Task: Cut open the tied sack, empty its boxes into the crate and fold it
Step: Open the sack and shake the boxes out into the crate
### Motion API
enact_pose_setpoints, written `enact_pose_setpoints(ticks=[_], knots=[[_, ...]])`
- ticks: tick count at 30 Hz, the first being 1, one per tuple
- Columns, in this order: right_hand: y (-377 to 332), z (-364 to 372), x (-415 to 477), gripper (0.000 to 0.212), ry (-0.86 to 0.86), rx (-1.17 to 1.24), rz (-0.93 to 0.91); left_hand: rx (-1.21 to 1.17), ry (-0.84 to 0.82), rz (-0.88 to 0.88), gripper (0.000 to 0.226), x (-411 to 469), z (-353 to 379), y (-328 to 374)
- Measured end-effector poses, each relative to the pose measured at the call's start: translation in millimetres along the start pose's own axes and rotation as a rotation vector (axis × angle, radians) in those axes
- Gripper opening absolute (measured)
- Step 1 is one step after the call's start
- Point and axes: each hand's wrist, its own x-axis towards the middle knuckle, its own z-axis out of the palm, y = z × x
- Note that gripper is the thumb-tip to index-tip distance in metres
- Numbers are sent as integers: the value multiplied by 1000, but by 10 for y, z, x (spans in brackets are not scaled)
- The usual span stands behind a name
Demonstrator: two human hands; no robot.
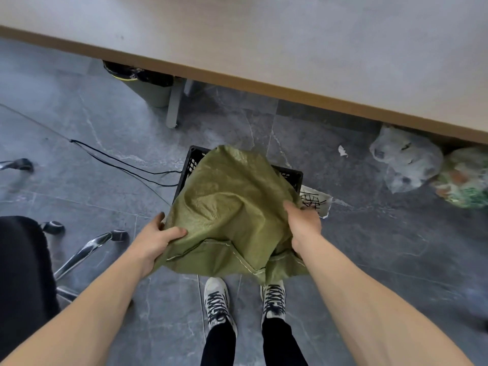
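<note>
Over the black plastic crate on the grey tiled floor hangs the green woven sack, draped so that it covers most of the crate's top and near side; only the crate's far-left corner and a strip of its far-right rim show, and what lies inside is hidden. The left hand grips the sack's left edge near the stitched hem, thumb on top of the fabric and fingers tucked beneath; the right hand clutches a bunch of fabric at the sack's right side, fingers curled into it. The hemmed end of the sack falls on the near side of the crate, above two white laced shoes; the cloth is rumpled and slack. Just right of the crate lies a white sheet with black scrawl; farther right sit a grey plastic bag and a green-and-white patterned bag, with a small paper scrap between them and the crate. Left of the crate a black cable runs across the tiles to its side; farther left stands an office chair with chrome legs. Beyond the crate a table edge crosses the view; a green waste bin and a grey table leg stand under it.
</note>
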Motion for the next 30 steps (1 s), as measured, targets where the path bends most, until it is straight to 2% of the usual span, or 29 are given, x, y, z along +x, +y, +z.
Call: enact_pose_setpoints(ticks=[1,4,5,8,11,14,17,21,23,26,30], knots=[[12,-33,23,48,-21,-9,27,73,22,19,84,1,-18,-12],[45,-78,61,10,-104,-25,29,650,149,135,23,-37,-52,39],[60,-68,59,9,-126,-49,-5,777,220,165,19,-23,-61,49],[84,-36,9,22,-115,-199,-149,739,382,211,30,65,-83,105],[65,-62,-70,27,-87,-288,-249,646,462,270,34,44,-92,221],[124,-102,-67,25,-54,-394,-302,559,446,246,36,52,-54,269],[134,-141,-86,29,-8,-407,-289,503,348,92,47,5,54,331],[-78,-133,-245,25,58,-284,-448,230,434,235,37,-156,122,554],[-158,-103,-282,24,82,-280,-519,255,434,244,39,-166,99,616],[-201,-109,-269,25,35,-421,-450,314,428,223,43,-154,-7,625],[-216,-248,-287,19,70,-325,-466,358,509,323,43,-168,-107,583]])
